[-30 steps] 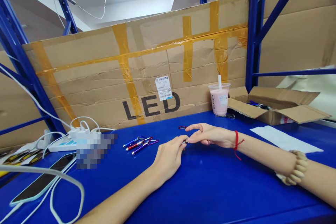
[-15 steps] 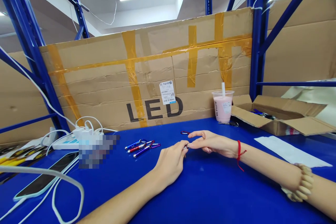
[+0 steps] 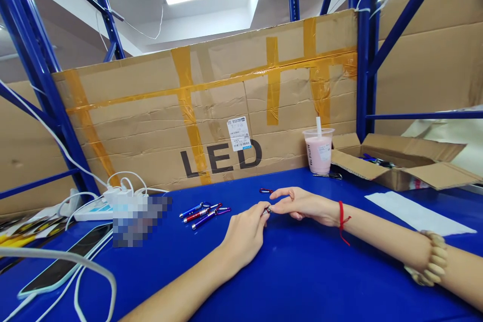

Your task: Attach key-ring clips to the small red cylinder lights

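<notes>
My left hand [image 3: 244,231] is closed, its thumb and fingertips pinching a small shiny metal piece [image 3: 268,209], mostly hidden by the fingers. From the right, my right hand [image 3: 305,206] reaches to the same piece; one fingertip meets it while another finger stretches out above. Just behind the fingertips a small dark red carabiner [image 3: 266,190] lies on the table. Left of my hands lie three slim keychain flashlights with clips: a blue one [image 3: 191,211], a red one [image 3: 196,216] and a purple-blue one [image 3: 204,220].
On the blue table [image 3: 320,276] stand a pink drink cup [image 3: 318,153] and an open cardboard box [image 3: 396,176]. White paper [image 3: 418,214] lies at right. A phone [image 3: 64,261], white cables and a power strip [image 3: 94,211] are at left. Behind rises a cardboard panel [image 3: 151,136].
The camera view has shifted slightly. Both hands stay together at the small metal piece, with only a slight movement at the fingertips.
</notes>
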Tool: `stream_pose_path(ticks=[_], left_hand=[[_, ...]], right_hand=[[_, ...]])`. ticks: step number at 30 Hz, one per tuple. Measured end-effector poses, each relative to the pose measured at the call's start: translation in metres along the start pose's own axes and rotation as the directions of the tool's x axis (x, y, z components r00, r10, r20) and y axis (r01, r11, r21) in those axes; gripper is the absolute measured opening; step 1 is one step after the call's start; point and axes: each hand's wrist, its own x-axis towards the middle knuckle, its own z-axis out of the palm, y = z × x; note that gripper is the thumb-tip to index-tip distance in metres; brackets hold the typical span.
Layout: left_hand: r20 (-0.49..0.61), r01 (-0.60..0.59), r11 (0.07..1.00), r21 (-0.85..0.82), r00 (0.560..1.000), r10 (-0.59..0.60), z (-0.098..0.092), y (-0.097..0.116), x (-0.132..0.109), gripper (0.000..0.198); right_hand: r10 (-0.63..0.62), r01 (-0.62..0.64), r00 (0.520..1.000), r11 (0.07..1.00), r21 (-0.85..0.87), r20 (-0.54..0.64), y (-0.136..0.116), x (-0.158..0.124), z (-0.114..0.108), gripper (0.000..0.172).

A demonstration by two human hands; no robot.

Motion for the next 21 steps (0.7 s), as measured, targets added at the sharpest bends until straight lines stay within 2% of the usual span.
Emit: stream_pose_path(ticks=[4,12,15,18,21], left_hand=[[0.001,0.002,1.0,0.012,1.0,-0.002,0.0,0.0,0.0,0.016],[-0.004,0.014,0.999,0.04,1.0,-0.014,0.001,0.0,0.001,0.016],[0.0,0.018,0.997,0.074,1.0,-0.018,0.0,0.003,0.0,0.014],[0.003,0.017,0.995,0.097,1.0,-0.018,-0.001,0.006,0.0,0.015],[0.009,0.019,0.995,0.098,1.0,-0.02,-0.001,0.006,0.0,0.017]], right_hand=[[-0.074,0.074,0.997,0.996,-0.049,-0.004,-0.002,0.0,0.002,0.053],[-0.106,0.104,0.994,0.991,-0.082,-0.024,-0.003,0.0,0.003,0.054],[-0.134,0.122,0.985,0.986,-0.112,-0.104,-0.007,-0.001,0.003,0.052],[-0.169,0.154,0.967,0.984,-0.092,-0.19,-0.013,-0.005,0.004,0.041],[-0.19,0.195,0.952,0.981,-0.004,-0.241,-0.017,-0.007,0.005,0.045]])
